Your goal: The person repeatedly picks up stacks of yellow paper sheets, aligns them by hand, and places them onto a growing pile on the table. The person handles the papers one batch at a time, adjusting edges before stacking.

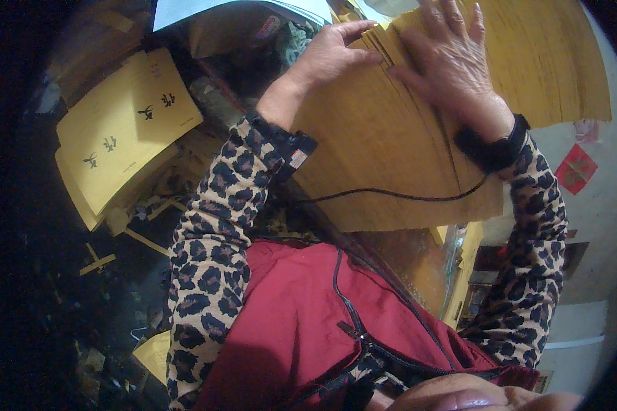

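A thick stack of yellow-brown paper sheets [391,164] lies fanned out on the table before me, its layered edges showing as fine dark lines. At the stack's far edge, my left hand [339,51] has its thumb and fingers around a small bunch of sheet edges. My right hand [442,67] lies palm down on the fanned sheets just to the right, fingers spread. Each wrist wears a black band, and a black cable [391,192] runs across the paper. More fanned yellow sheets [545,61] spread out at the upper right.
On the left sits a pile of yellow printed paper covers [128,128] with dark characters. A cardboard box [226,36] stands at the top under pale blue sheets [247,9]. Paper scraps [97,259] litter the dark floor. The wooden tabletop [411,262] shows near my body.
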The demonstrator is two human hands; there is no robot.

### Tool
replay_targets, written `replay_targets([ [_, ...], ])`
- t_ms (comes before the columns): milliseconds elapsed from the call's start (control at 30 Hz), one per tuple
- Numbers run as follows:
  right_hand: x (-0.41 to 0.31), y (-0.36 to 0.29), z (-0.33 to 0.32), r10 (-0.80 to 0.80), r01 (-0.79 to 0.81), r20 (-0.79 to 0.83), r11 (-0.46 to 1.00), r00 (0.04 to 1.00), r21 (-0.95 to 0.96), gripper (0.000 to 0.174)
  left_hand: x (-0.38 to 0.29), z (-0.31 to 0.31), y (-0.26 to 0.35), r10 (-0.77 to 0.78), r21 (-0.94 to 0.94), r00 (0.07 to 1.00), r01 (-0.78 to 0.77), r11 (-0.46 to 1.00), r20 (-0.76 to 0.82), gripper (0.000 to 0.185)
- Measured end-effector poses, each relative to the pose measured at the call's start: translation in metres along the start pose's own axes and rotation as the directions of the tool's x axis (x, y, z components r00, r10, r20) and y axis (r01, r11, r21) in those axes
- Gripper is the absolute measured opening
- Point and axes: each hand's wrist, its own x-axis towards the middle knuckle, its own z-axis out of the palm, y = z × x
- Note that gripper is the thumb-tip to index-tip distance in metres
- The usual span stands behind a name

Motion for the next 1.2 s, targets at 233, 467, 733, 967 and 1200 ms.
replay_targets([
  [233,-0.003,-0.001,-0.003,-0.008,0.008,-0.03,1.0,1.0,0.008,0.049,0.0,-0.001,0.001,-0.105,0.076,0.994,0.106,0.991,-0.019,0.058],
  [467,0.015,-0.022,-0.003,0.071,-0.061,-0.112,0.994,0.991,0.093,0.051,0.009,0.005,-0.008,0.002,0.279,0.982,0.052,0.959,-0.187,0.044],
  [733,0.028,-0.018,-0.004,0.1,-0.101,0.051,0.995,0.994,0.02,0.033,0.008,0.005,-0.011,0.008,0.247,0.988,0.032,0.968,-0.156,0.047],
  [967,-0.082,-0.036,-0.045,-0.023,0.042,-0.286,0.997,0.958,0.06,0.042,0.002,0.001,-0.007,-0.042,0.219,0.986,0.078,0.973,-0.165,0.048],
  [1200,-0.157,-0.065,-0.027,-0.05,0.153,-0.552,0.978,0.832,0.141,0.039,0.002,0.019,-0.014,0.079,0.636,0.935,0.171,0.753,-0.345,0.059],
])
